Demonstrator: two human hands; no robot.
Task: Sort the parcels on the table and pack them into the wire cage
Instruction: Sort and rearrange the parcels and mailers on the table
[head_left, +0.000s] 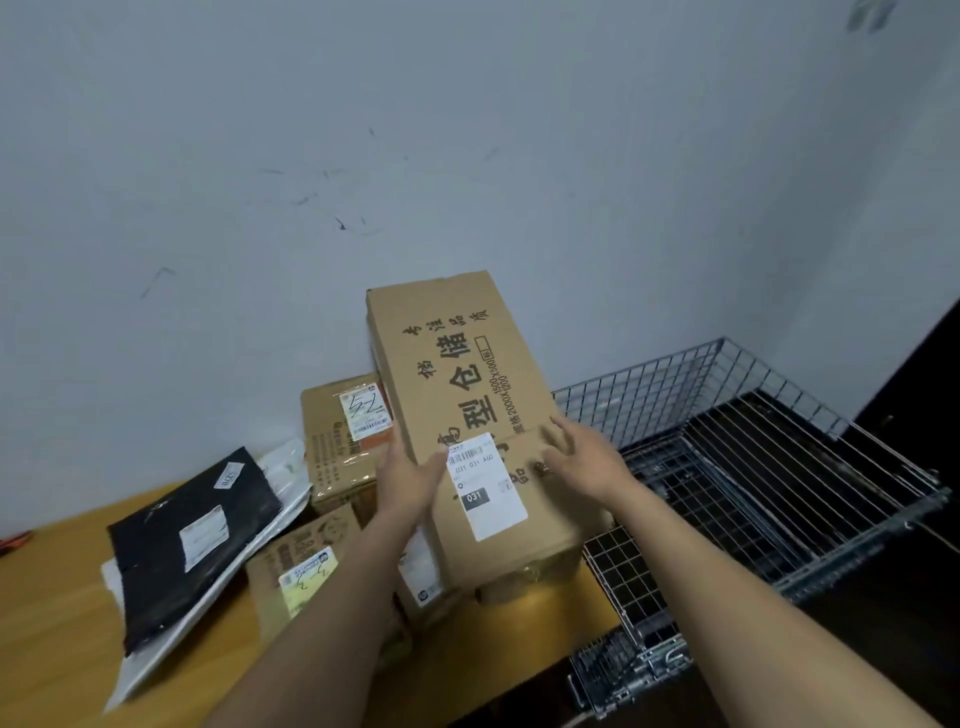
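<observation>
**A:** Between both hands, above the pile and tilted far end up: long carton (467, 384). Gripped at its near left edge by the left hand (410, 480), thumb laid over the face beside the shipping label (485, 486). Steadied by the right hand (587, 457), fingers straight and spread flat on the face, curled round nothing.

**B:** Near end resting on anything?

**A:** Cannot tell.

**B:** Best way over to the wire cage (779, 410), right of the right hand?

**A:** Probably this: shift the right hand to the carton's right edge first, for a hold on both sides; a flat palm looks too weak for so long a load. Then swing rightward over the near rim and lower lengthwise onto the cage floor. Keep level, and mind the far end against the mesh.

**B:** Any readable writing?

**A:** By the left thumb, on the label: a barcode, "031 031 A60", then "031" in white on black. Ahead of the right fingers, printed large: "仓储" and "型", plus "2000X", "1500X500" and "1200". Beyond the left hand, a second carton (337, 441) with "5-2" handwritten on its sticker. Further left of that hand, on the worktop (52, 623), a black mailer (192, 535) with white labels, too small to read.
</observation>
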